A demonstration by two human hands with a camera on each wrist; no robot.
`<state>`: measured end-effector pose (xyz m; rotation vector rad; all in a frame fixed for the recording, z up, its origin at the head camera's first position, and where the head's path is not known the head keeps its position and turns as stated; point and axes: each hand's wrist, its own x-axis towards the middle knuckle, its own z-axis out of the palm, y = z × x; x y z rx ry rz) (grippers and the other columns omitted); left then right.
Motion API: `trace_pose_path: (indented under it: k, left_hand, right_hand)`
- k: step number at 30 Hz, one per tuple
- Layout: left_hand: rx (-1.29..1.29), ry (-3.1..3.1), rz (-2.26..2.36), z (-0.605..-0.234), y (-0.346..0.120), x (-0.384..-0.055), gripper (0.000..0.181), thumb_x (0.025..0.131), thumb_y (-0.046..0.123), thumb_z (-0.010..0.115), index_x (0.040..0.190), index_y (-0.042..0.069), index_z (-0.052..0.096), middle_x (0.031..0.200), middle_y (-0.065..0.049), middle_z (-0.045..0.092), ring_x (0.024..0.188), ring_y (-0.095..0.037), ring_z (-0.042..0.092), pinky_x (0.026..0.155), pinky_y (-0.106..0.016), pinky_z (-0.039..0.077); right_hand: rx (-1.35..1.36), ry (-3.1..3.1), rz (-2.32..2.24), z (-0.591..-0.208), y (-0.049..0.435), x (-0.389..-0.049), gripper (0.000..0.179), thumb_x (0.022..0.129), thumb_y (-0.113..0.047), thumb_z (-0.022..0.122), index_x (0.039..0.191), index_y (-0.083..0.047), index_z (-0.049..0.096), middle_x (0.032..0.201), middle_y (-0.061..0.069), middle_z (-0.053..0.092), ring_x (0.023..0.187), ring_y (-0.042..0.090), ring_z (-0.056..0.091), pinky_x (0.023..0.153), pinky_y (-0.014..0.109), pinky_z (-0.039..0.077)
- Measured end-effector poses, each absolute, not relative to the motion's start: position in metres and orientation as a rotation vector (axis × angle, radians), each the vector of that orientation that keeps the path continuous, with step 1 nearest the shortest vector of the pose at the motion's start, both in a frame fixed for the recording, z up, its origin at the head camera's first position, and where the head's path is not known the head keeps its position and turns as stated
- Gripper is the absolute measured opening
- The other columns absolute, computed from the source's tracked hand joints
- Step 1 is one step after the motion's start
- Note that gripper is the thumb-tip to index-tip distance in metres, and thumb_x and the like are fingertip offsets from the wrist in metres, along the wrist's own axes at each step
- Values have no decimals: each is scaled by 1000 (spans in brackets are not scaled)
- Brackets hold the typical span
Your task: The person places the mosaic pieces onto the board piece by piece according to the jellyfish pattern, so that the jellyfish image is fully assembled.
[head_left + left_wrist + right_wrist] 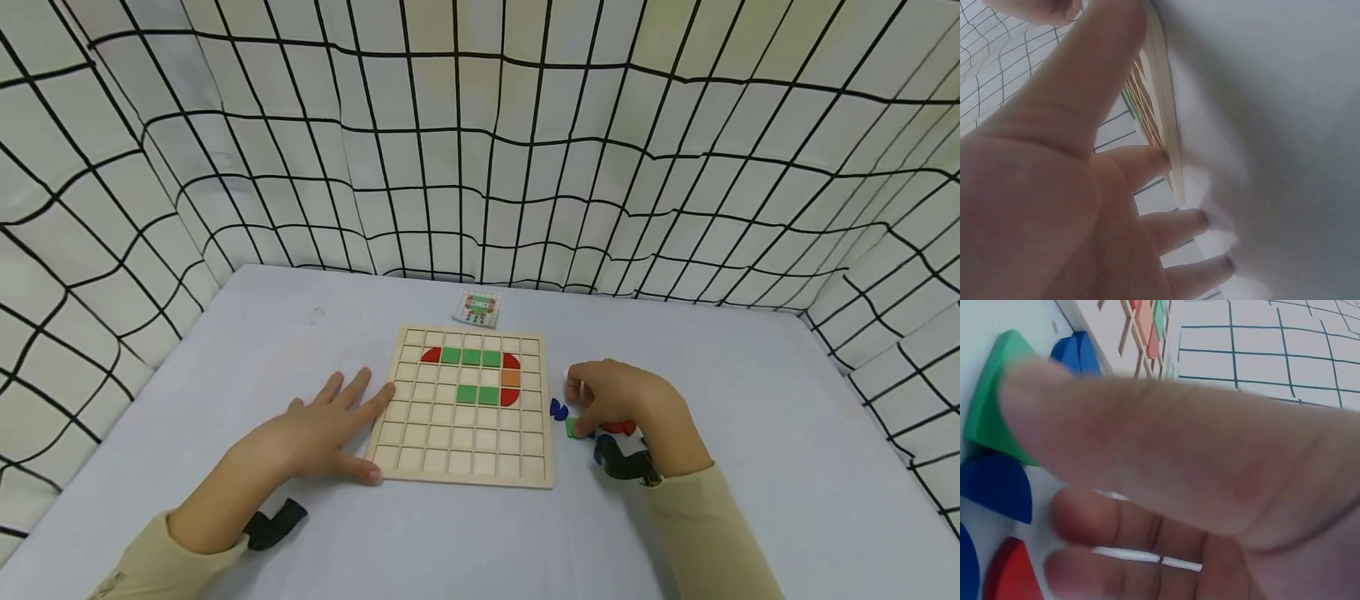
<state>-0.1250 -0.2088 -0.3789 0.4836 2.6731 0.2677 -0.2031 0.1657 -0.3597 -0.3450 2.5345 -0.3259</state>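
A wooden grid board holds red quarter-round, green square and orange square pieces in its upper cells. With fingers spread, my left hand lies at the board's left edge, index fingertip and thumb right at its rim. To the right of the board, my right hand is bent over loose pieces. Its thumb touches a green square, while the other fingers curve in, apart from the thumb. Blue pieces and a red piece lie beside that square, partly covered by the hand in the head view.
Behind the board lies a small pattern card with a coloured figure on a grid. Two small blue pieces sit close to the board's right edge. Black netting over white cloth closes off the back and sides of the white table.
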Motion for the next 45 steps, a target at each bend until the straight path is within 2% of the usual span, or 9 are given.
trace_pose_path:
  k: [4, 10, 18, 30, 37, 45]
  left_hand:
    - [488, 2676, 268, -380, -210, -125, 111, 73, 69, 72, 160, 18, 25, 164, -26, 12, 145, -59, 9, 93, -86, 22]
    - [489, 2683, 263, -380, -210, -124, 110, 74, 69, 72, 160, 18, 25, 164, -26, 12, 145, -59, 10, 94, -85, 23]
    - [485, 2676, 283, -382, -210, -124, 111, 73, 68, 73, 160, 18, 25, 164, -27, 12, 145, -59, 9, 93, -86, 22]
    - [481, 2680, 282, -384, -212, -124, 111, 73, 69, 73, 160, 19, 25, 164, -26, 12, 145, -59, 9, 94, -86, 21]
    - [481, 2681, 278, -384, -212, -123, 112, 72, 69, 73, 160, 19, 25, 164, -26, 12, 145, -59, 9, 93, -86, 21]
    - [484, 2678, 283, -383, -210, -125, 111, 73, 69, 72, 160, 18, 25, 164, -26, 12, 146, -58, 9, 94, -86, 21]
  right_hand:
    - [-328, 2531, -302, -362, 164, -202, 37, 69, -24, 91, 90, -18, 62, 88, 0, 63, 79, 19, 56, 64, 35, 46]
    - [-372, 2531, -313, -363, 163, -205, 27, 73, -19, 88, 82, -16, 63, 84, 0, 60, 77, 18, 55, 63, 33, 45]
    - [-450, 2501, -386, -367, 166, -208, 24, 75, -11, 83, 82, -15, 60, 80, 1, 57, 81, 18, 55, 64, 33, 42]
    - [-760, 2348, -711, -367, 168, -212, 15, 84, -3, 63, 91, -16, 63, 83, -1, 60, 78, 17, 55, 69, 32, 47]
    - [-785, 2374, -788, -367, 161, -212, 12, 89, -8, 64, 94, -19, 63, 90, -2, 63, 82, 18, 58, 71, 35, 50]
    - [-801, 2409, -933, -372, 150, -215, 14, 91, -6, 63, 97, -18, 61, 92, 0, 63, 80, 19, 61, 67, 34, 54]
